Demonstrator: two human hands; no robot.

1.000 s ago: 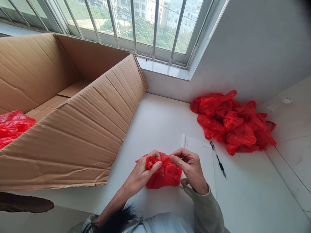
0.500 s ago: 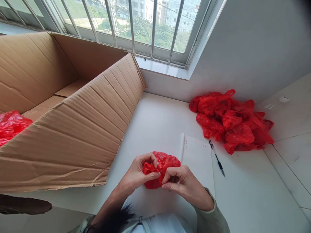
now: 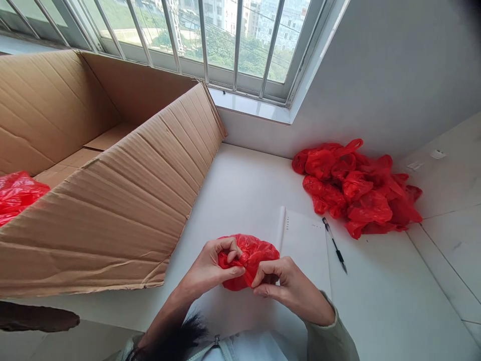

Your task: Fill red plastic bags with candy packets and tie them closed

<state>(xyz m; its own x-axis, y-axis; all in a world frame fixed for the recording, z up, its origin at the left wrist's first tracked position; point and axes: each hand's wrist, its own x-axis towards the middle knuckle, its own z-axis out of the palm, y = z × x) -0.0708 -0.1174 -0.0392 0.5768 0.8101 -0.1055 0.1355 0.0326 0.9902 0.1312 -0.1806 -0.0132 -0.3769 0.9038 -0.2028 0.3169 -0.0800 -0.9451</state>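
A red plastic bag (image 3: 259, 251), bunched into a rounded bundle, rests on the white table (image 3: 240, 185) close to my body. What it contains is hidden. My left hand (image 3: 214, 263) is closed on the gathered plastic at the bundle's left side, index finger curled over and thumb pressing from below. On the right, my right hand (image 3: 280, 281) pinches a bit of the same bag between thumb and forefinger, near its front edge. A twisted strip of plastic runs between the two hands.
A large open cardboard box (image 3: 150, 180) takes up the left, with red plastic (image 3: 22, 195) inside. A heap of red plastic bags (image 3: 356, 188) lies by the wall at right. Nearer are a notebook (image 3: 304, 245) and a pen (image 3: 334, 244). A barred window (image 3: 225, 45) is behind.
My hands have drawn slightly apart, the left shifting a little left and the right a little right, pulling the bag's plastic between them. The surroundings stay as they were.
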